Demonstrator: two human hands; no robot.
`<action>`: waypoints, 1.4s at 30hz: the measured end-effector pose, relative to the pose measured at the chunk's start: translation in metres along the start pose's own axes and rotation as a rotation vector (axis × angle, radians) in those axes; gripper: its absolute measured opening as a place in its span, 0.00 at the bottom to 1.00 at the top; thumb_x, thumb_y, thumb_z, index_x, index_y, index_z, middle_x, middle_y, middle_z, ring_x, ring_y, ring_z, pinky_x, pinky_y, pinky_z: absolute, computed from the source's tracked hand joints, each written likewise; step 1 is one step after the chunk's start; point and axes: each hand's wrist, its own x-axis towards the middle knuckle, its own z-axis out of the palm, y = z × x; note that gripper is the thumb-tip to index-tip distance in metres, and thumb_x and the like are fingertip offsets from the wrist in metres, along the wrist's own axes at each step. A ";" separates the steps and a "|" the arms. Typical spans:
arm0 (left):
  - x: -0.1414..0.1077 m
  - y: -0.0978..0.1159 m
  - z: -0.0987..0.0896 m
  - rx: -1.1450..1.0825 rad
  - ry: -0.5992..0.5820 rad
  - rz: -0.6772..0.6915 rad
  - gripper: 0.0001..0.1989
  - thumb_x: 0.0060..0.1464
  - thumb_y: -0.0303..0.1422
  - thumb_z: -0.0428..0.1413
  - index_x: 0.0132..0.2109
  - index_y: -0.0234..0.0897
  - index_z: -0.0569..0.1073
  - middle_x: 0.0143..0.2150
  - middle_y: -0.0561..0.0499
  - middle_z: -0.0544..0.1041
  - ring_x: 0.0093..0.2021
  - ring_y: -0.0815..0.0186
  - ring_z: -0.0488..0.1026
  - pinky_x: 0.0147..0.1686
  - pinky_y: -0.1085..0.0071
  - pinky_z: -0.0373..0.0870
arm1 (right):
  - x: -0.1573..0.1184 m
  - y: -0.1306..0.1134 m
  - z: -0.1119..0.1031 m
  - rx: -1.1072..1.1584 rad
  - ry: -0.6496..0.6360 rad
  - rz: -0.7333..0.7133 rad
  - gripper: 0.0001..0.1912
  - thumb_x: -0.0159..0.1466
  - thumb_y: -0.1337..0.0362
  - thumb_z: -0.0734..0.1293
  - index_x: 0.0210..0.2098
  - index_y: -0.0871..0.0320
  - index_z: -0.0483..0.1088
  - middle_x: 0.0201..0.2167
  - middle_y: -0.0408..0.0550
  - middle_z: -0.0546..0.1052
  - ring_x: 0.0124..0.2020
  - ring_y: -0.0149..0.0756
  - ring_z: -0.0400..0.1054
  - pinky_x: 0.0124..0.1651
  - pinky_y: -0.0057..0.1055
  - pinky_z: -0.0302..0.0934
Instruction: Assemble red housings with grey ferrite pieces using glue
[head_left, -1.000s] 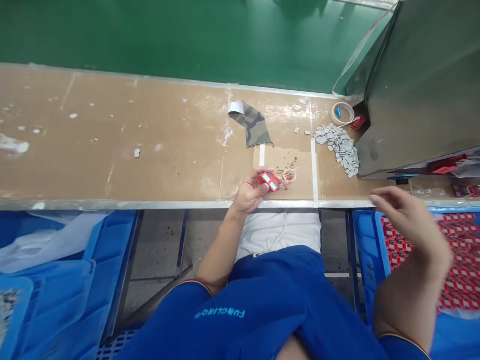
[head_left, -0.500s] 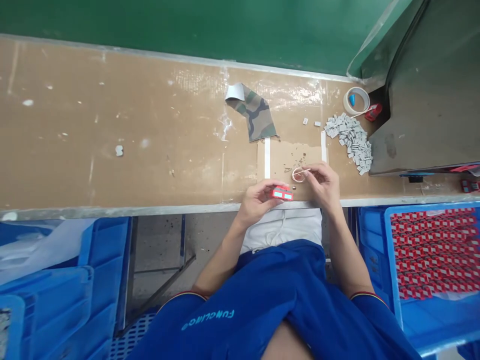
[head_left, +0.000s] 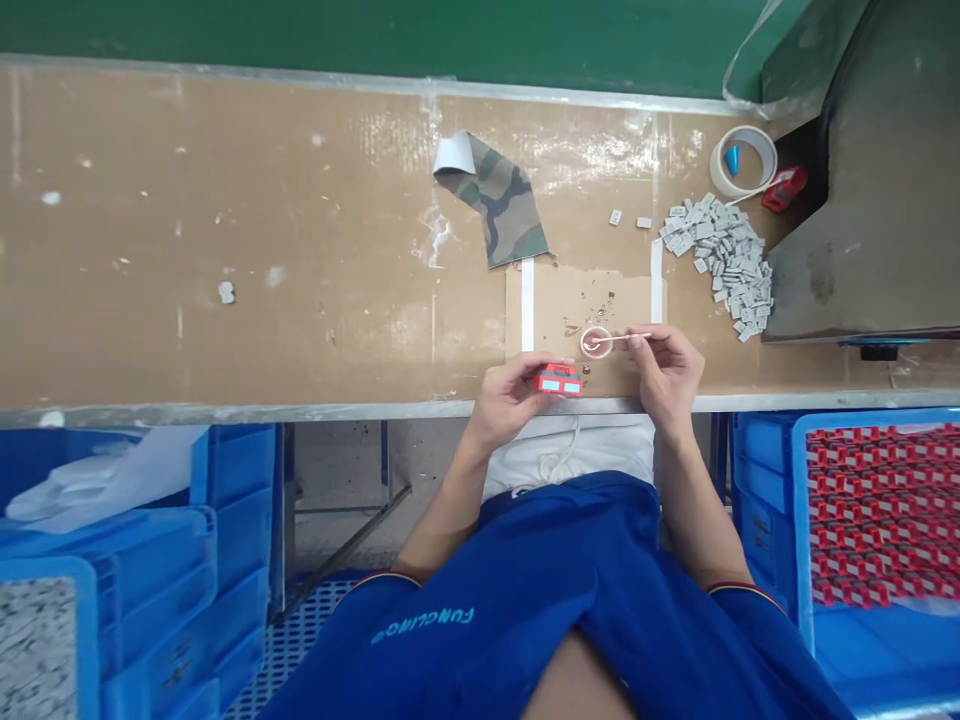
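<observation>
My left hand (head_left: 504,402) is closed on a small red plastic part (head_left: 559,380) with two pale rectangles on its front, held just over the table's front edge. Between finger and thumb, my right hand (head_left: 670,380) pinches a thin pale stick (head_left: 619,338). The stick's far tip is in a small round dish (head_left: 596,343) with something reddish and glossy in it. A small dark round bit (head_left: 586,370) lies below the dish, near the red part.
Many small grey pieces (head_left: 724,258) are heaped at the right, beside a tape roll (head_left: 743,161) and a dark metal housing (head_left: 870,230). Camouflage cloth (head_left: 508,205) lies behind my hands. A blue crate (head_left: 801,520) at the lower right holds rows of red parts.
My right hand has shifted right with the stick, so more of the stick shows over the dish. My left hand still holds the red part. The camera view has shifted slightly.
</observation>
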 end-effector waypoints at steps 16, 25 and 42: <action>-0.002 -0.004 0.005 0.098 0.014 -0.034 0.17 0.57 0.33 0.70 0.54 0.37 0.82 0.52 0.42 0.87 0.50 0.61 0.86 0.50 0.70 0.82 | -0.037 -0.031 0.001 0.013 -0.131 -0.083 0.03 0.70 0.61 0.75 0.43 0.51 0.81 0.41 0.47 0.87 0.43 0.40 0.84 0.44 0.36 0.80; -0.001 -0.003 0.003 0.097 -0.004 -0.039 0.18 0.58 0.37 0.70 0.53 0.35 0.82 0.50 0.40 0.87 0.49 0.60 0.86 0.48 0.69 0.83 | -0.037 -0.025 0.009 -0.052 -0.177 -0.053 0.08 0.71 0.55 0.72 0.41 0.52 0.80 0.40 0.48 0.87 0.42 0.43 0.84 0.44 0.40 0.80; 0.000 -0.002 0.000 0.087 -0.013 0.002 0.17 0.57 0.33 0.70 0.54 0.37 0.82 0.52 0.42 0.87 0.50 0.61 0.85 0.51 0.68 0.82 | -0.013 -0.018 0.005 -0.342 -0.109 -0.301 0.08 0.74 0.59 0.67 0.44 0.49 0.81 0.42 0.50 0.82 0.44 0.41 0.78 0.42 0.38 0.76</action>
